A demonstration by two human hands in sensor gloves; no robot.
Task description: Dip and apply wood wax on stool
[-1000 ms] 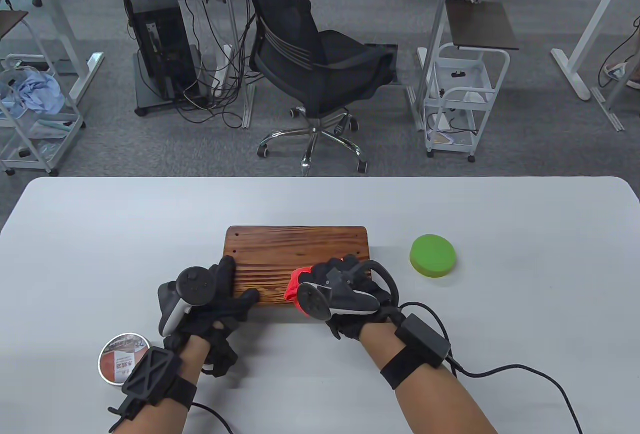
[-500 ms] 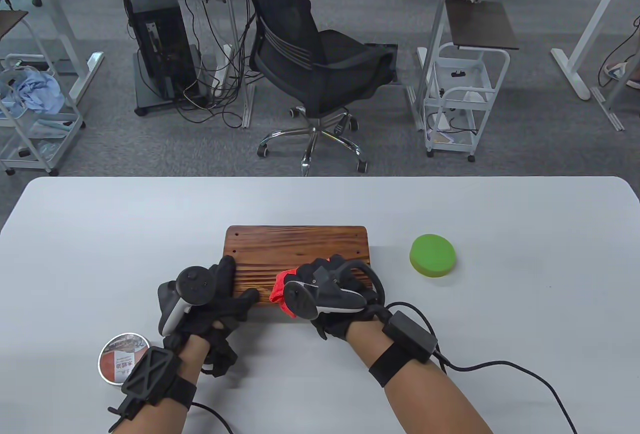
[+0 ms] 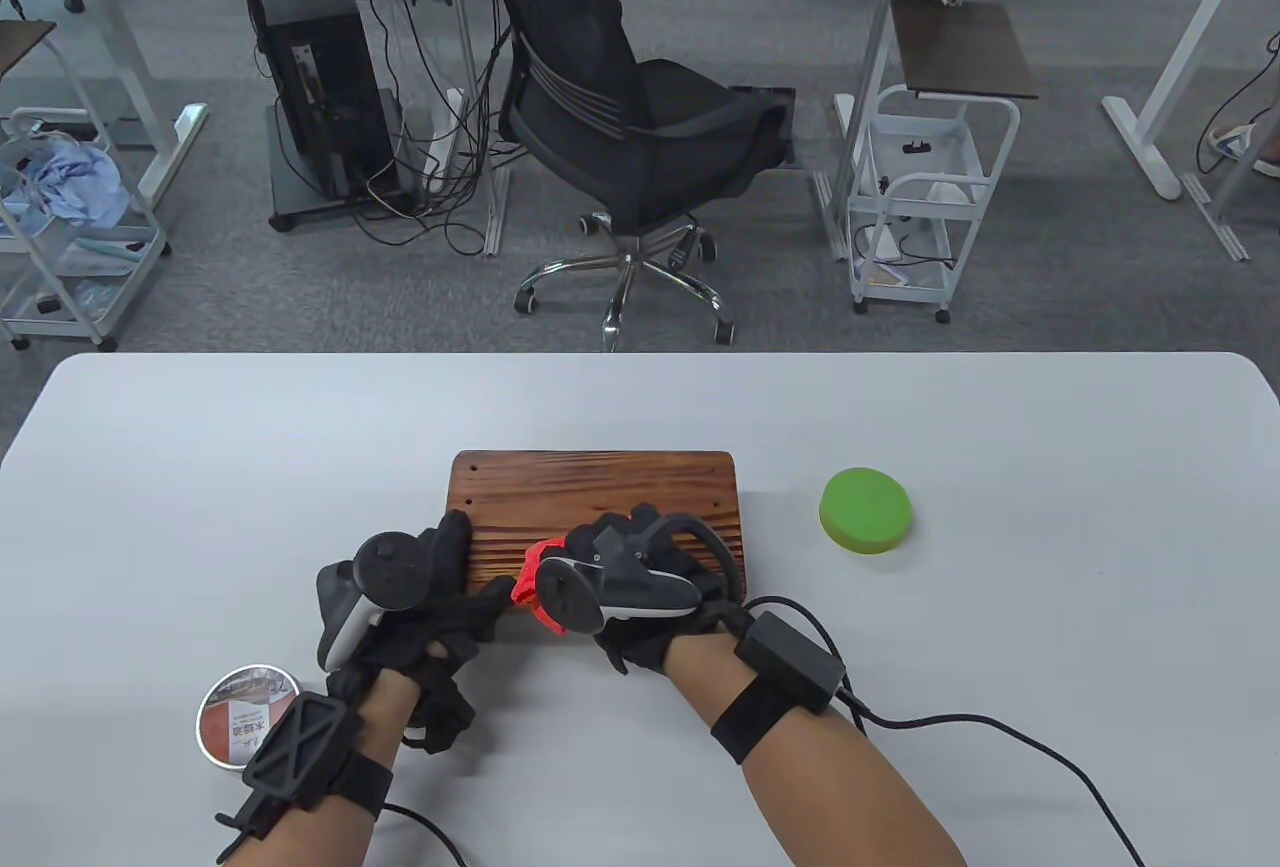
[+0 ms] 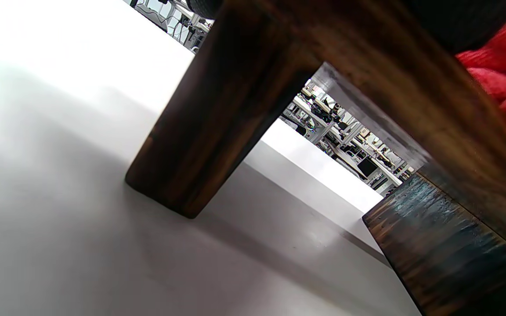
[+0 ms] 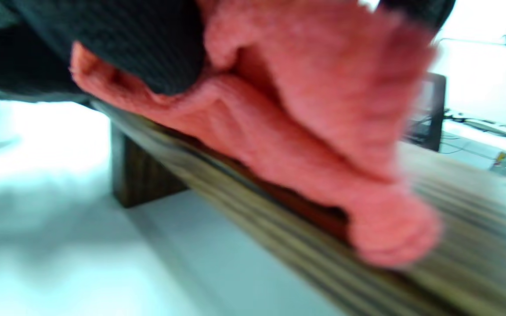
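A small brown wooden stool (image 3: 600,497) with striped grain stands mid-table. My right hand (image 3: 625,572) grips a bunched red cloth (image 3: 530,587) and presses it onto the stool's near edge; the right wrist view shows the cloth (image 5: 305,131) lying on the seat edge under gloved fingers (image 5: 147,48). My left hand (image 3: 440,587) holds the stool's near left corner, thumb on the front edge and fingers on top. From below, the left wrist view shows a stool leg (image 4: 209,123) and the cloth (image 4: 503,66). The open wax tin (image 3: 245,715) sits beside my left wrist.
A green round lid (image 3: 865,511) lies to the right of the stool. A black cable (image 3: 1000,737) runs from my right wrist across the table's near right. Behind the table's far edge stand an office chair (image 3: 620,127) and a white cart (image 3: 920,197).
My right hand has slid the red cloth leftward along the stool's near edge, toward my left hand. The left hand and stool have stayed put.
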